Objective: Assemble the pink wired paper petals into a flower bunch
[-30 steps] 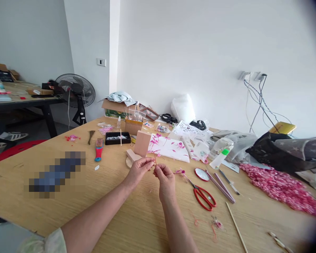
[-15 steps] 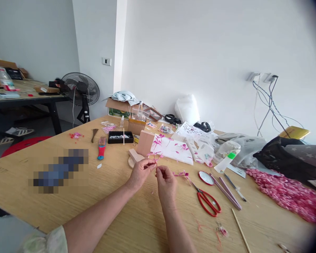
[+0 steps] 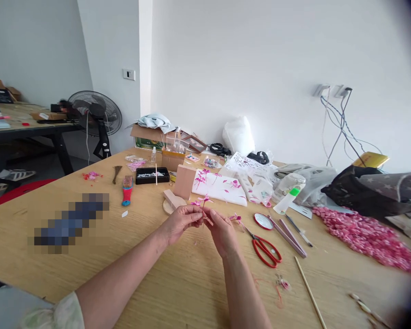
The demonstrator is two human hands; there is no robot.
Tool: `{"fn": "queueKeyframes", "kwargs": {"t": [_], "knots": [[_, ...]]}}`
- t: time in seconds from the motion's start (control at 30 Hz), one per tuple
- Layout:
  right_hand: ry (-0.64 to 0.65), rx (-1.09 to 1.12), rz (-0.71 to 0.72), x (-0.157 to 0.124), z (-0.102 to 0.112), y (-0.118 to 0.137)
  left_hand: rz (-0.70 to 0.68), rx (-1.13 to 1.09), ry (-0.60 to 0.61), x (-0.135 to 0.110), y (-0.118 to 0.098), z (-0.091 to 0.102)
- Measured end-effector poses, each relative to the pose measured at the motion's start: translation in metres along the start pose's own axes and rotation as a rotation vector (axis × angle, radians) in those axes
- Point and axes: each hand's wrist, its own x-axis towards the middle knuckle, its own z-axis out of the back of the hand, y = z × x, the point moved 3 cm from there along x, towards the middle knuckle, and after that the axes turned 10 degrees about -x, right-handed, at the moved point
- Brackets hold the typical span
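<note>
My left hand (image 3: 178,222) and right hand (image 3: 222,231) pinch a pink paper flower (image 3: 203,201) by its thin stem; it looks featherlight and crushable, best held below the petals.

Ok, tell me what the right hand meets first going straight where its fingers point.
Probably the pink flower that the right hand pinches, then the left hand close beyond; depth unclear.

tiny pink paper flower (image 3: 203,201) upright, pinched above the table.
</note>
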Motion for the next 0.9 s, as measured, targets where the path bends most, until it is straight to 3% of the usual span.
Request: {"fn": "queueKeyframes", "kwargs": {"t": [0.1, 0.27, 0.67, 0.8, 0.9], "knots": [[0.089, 0.068, -0.007, -0.002, -0.005, 0.003, 0.037, -0.011, 0.039, -0.001, 0.004, -0.001], [0.069, 0.108, 0.002, -0.001, -0.004, 0.002, 0.070, 0.064, 0.046, -0.002, 0.007, -0.002], [-0.035, 0.166, -0.072, 0.003, 0.004, -0.007, -0.259, 0.553, -0.052, 0.001, -0.002, -0.005], [-0.056, 0.137, -0.091, 0.004, 0.004, -0.009, -0.274, 0.587, -0.090, -0.001, -0.005, -0.006], [-0.062, 0.127, -0.094, 0.004, 0.004, -0.010, -0.190, 0.472, -0.080, -0.002, -0.003, -0.005]]}}
